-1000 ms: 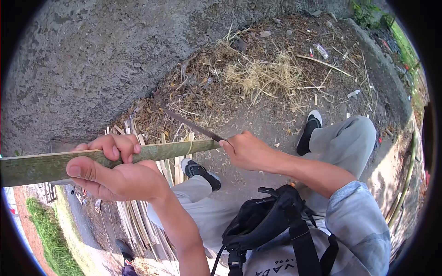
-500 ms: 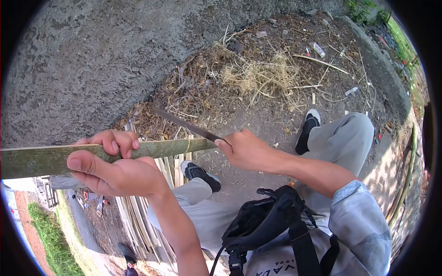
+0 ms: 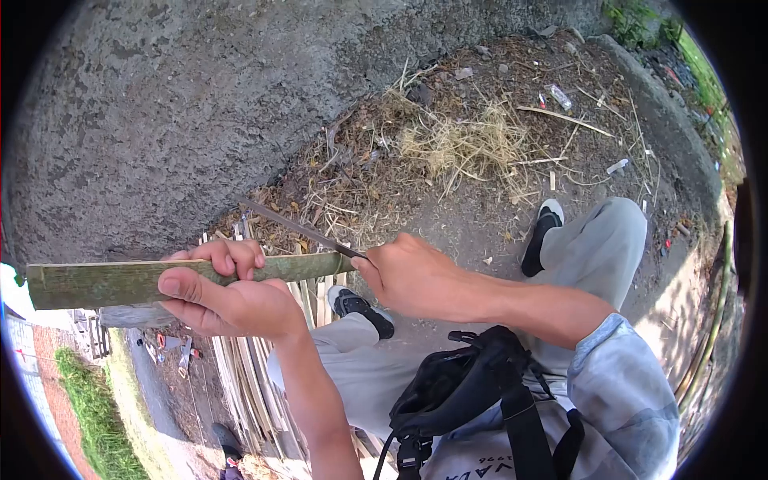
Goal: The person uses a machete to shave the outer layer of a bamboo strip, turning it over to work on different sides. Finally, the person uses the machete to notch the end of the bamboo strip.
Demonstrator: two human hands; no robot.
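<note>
Littered ground point(image 3: 448, 212), rough wall point(image 3: 200, 104) | left hand point(image 3: 240, 306) clasps green strip point(image 3: 104, 286) above ground; right hand point(image 3: 412, 276) clenches knife point(image 3: 304, 230) at strip's right end | hands have drawn closer, suggesting a stroke underway

The shirt point(image 3: 488, 446) reads 1996 beside larger letters, apparently VADA (upside down, partly cut off below).
</note>
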